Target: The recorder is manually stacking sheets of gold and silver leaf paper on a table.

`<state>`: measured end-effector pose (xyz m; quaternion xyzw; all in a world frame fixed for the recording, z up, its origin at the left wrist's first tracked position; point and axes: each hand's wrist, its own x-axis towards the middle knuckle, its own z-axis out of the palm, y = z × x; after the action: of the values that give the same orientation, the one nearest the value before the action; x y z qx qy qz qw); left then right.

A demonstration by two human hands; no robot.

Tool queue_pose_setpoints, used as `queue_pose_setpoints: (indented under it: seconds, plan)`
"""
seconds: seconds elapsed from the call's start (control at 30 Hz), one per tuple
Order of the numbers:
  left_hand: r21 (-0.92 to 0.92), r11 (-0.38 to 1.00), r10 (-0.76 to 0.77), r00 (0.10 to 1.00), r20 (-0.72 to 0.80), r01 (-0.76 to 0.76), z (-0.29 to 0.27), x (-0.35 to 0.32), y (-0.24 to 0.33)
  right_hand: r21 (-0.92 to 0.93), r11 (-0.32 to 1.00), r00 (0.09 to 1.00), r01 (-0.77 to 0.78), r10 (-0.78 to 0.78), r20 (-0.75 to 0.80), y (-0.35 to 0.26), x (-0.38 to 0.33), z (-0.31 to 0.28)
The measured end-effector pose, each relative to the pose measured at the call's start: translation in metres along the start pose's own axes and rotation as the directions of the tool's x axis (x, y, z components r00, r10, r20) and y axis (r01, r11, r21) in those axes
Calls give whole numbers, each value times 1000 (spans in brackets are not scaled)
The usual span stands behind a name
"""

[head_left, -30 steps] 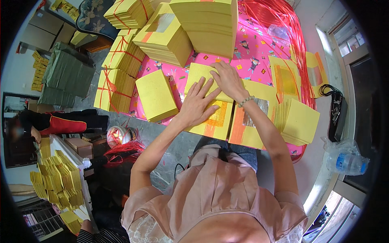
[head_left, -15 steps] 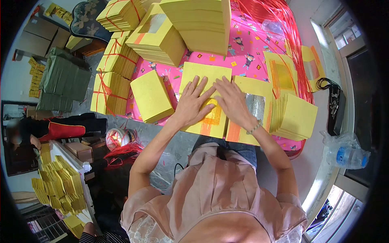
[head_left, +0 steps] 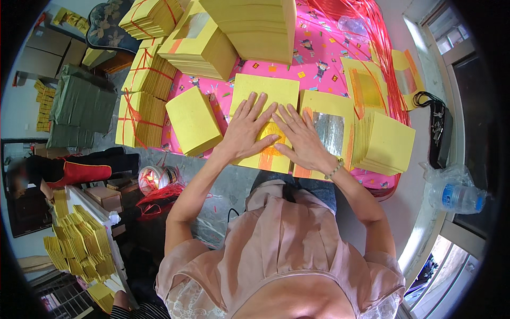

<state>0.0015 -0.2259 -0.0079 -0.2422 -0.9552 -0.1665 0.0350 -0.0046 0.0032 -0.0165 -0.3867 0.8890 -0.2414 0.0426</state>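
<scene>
My left hand (head_left: 244,130) lies flat, fingers stretched, on yellow paper (head_left: 268,86) with an orange-gold patch near its lower part. Beside it my right hand (head_left: 305,142) is spread out, its fingertips on the same paper. The right palm reaches over the neighbouring yellow paper (head_left: 342,106), which carries a silver patch and orange stripe. Both thumbs point toward each other over the gold patch. Neither hand grips anything. My palms partly cover the two papers, so how many sheets lie under them is hidden.
A yellow paper block (head_left: 194,121) sits left of my hands, fanned yellow sheets (head_left: 390,142) at right. Tied bundles (head_left: 139,118) and tall stacks (head_left: 204,50) stand behind on the pink cloth (head_left: 319,50). Red strands (head_left: 390,69) hang at right. A co-worker (head_left: 87,171) is at far left.
My right thumb has stretched out toward the left thumb, and the right fingers are spread wider. Both hands stay flat on the paper. The whole view has shifted slightly.
</scene>
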Motion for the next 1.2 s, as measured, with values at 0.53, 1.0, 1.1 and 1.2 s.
queue_pose_setpoints:
  seconds: [0.53, 1.0, 1.1, 1.2]
  plan:
    - [65, 996, -59, 997, 42, 56, -5, -29, -5, -79, 997, 999, 12, -8, 48, -1, -1, -4]
    - [-166, 984, -68, 998, 3, 68, -10, -35, -21, -141, 989, 998, 51, -57, -39, -2, 1, -12]
    - [-255, 963, -104, 991, -78, 81, -23, -35, -11, -150, 988, 986, 46, -69, -153, 0, 12, -15]
    - [-256, 962, -159, 952, -261, 90, -30, -34, 11, -171, 985, 966, 33, -75, -248, 2, 25, -14]
